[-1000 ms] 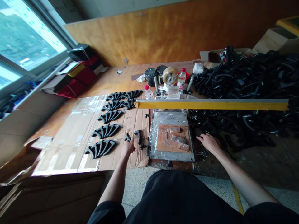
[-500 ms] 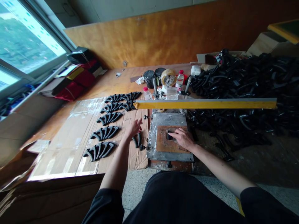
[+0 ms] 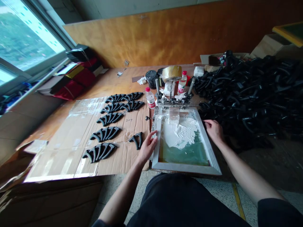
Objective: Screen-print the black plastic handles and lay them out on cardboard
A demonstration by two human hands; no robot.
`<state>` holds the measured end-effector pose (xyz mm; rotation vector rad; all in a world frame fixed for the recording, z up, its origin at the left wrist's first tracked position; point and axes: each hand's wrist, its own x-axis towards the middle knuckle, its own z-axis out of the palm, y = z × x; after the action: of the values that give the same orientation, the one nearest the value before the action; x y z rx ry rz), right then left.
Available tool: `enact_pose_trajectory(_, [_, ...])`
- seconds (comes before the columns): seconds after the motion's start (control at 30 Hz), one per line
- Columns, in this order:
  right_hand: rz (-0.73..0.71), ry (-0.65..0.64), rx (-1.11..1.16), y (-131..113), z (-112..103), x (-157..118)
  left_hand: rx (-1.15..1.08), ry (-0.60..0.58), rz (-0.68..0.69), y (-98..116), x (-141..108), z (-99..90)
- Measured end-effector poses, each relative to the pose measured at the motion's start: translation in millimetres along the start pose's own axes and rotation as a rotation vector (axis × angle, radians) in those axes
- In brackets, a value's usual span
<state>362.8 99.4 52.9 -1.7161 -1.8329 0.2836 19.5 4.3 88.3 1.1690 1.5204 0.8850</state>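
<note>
A metal-framed screen (image 3: 187, 168) lies flat over the work plate, with white paste (image 3: 181, 134) spread on its green mesh and a clear scraper (image 3: 174, 116) near its back edge. At the frame's left side is my left hand (image 3: 148, 146), its fingers apart and holding nothing. My right hand (image 3: 214, 130) is just off the frame's right side, beside the black pile; its fingers are bent together and I cannot make out what they hold, if anything. Two curved black parts (image 3: 136, 140) lie on the cardboard left of my left hand.
Rows of black parts (image 3: 105, 133) rest on the cardboard (image 3: 59, 148). A big heap of black parts (image 3: 248, 91) fills the right side. Bottles (image 3: 150, 98), a black tub (image 3: 151, 79) and a tape roll (image 3: 172, 73) stand at the back.
The raised screen has come down over the plate, hiding the wooden jig. My right hand has moved right off the jig. My left hand has moved right and nearer, to the frame's left side.
</note>
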Motion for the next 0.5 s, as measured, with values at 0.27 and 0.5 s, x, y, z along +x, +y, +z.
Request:
enact_pose_trajectory(0.27, [-0.379,-0.286,-0.131,-113,40,43,0.235,-0.007,-0.087,-62,25,17.8])
enact_pose_trajectory(0.5, [-0.731,-0.595,-0.126,-100,27,-19,0.209,-0.004,-0.107,-66,24,15.5])
